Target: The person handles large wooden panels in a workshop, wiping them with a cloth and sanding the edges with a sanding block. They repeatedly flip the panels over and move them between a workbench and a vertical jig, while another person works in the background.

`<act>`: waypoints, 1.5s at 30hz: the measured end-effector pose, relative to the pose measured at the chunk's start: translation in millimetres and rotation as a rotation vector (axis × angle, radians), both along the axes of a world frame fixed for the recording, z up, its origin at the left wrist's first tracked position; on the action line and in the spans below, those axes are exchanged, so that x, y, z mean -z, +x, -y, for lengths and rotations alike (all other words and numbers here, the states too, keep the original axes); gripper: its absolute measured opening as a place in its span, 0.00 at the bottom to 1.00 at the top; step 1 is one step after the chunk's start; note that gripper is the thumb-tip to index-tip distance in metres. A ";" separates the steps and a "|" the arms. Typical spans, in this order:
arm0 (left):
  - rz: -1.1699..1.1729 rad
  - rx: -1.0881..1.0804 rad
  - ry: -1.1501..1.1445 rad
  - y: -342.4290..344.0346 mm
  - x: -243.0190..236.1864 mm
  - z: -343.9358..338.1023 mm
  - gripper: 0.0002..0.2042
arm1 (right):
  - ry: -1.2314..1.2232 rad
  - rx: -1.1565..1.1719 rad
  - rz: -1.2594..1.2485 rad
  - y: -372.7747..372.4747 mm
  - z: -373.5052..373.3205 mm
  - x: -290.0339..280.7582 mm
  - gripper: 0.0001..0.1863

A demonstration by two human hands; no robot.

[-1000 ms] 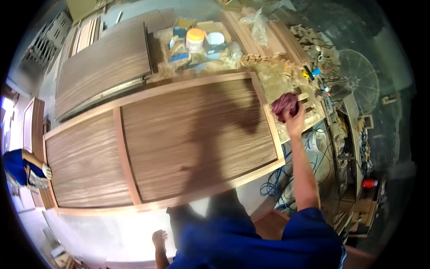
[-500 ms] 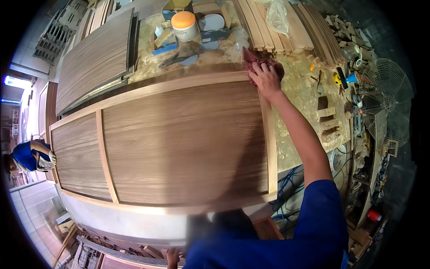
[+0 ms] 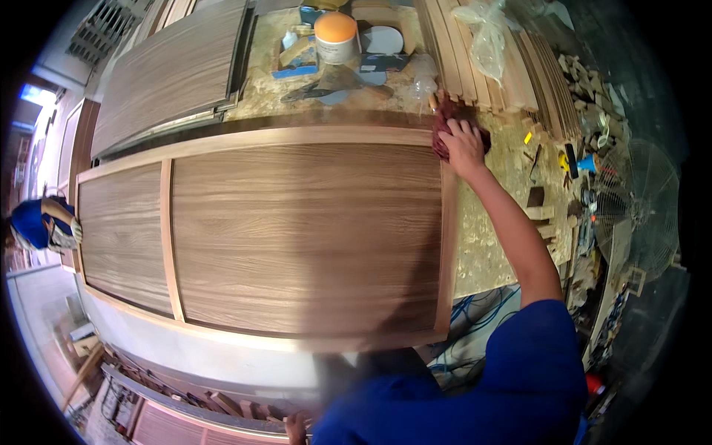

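Note:
My right hand [image 3: 463,146] is closed on a dark red cloth [image 3: 445,132], pressed against the far right corner of a framed wooden panel [image 3: 304,230]. The panel has brown wood-grain faces inside a paler wooden frame, with one crossbar [image 3: 169,222] toward its left end. Down at the lower edge, my left hand [image 3: 295,429] shows only in part, beside my body, and its fingers are not clear. A shadow falls across the panel's right part.
Behind the panel stand an orange-lidded white tub [image 3: 335,41], a putty knife [image 3: 315,90] and stacked dark boards [image 3: 170,74]. Long wood strips [image 3: 475,67] lie at the far right, near a wire fan [image 3: 638,208]. Another person [image 3: 37,222] touches the panel's left end.
The view has shifted, so the scene sits differently in the picture. My right hand stays at the far right corner with the cloth. The frame's right rail looks darker.

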State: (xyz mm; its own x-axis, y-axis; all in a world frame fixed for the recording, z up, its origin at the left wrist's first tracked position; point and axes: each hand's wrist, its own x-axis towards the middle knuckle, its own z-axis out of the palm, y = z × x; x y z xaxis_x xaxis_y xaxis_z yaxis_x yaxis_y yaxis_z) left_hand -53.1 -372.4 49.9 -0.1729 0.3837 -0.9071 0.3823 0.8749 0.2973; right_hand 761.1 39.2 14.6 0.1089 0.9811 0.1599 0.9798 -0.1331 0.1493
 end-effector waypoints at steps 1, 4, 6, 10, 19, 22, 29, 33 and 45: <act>-0.015 0.028 0.007 18.5 -6.2 -4.5 0.17 | -0.075 0.000 0.037 7.2 2.2 -0.8 0.10; 0.008 -0.086 -0.052 10.8 14.2 22.0 0.18 | -0.191 -0.009 0.135 17.7 5.6 -8.2 0.10; 0.050 -0.412 -0.023 -3.1 54.8 76.0 0.14 | -0.286 -0.015 0.274 53.4 24.2 -7.1 0.08; -0.023 -0.149 -0.041 -23.4 90.4 102.8 0.16 | 0.095 -0.021 0.154 137.9 101.2 12.8 0.24; -0.118 -0.362 0.207 -7.1 63.3 143.0 0.20 | -0.150 -0.009 -0.418 -100.4 78.4 4.7 0.10; -0.145 -0.274 0.281 -14.6 105.7 128.4 0.22 | -0.176 -0.271 -0.636 -244.3 71.3 -81.4 0.10; -0.410 -0.557 0.313 10.6 25.3 228.8 0.24 | -0.379 -1.037 -0.756 -519.2 98.2 -99.6 0.06; -0.684 -0.922 0.429 69.8 -24.9 272.3 0.19 | -0.788 -1.465 -0.798 -647.6 123.5 -66.4 0.10; -1.536 -2.126 0.328 357.6 -84.1 551.0 0.06 | -1.206 -2.362 -0.645 -855.7 531.6 -180.9 0.07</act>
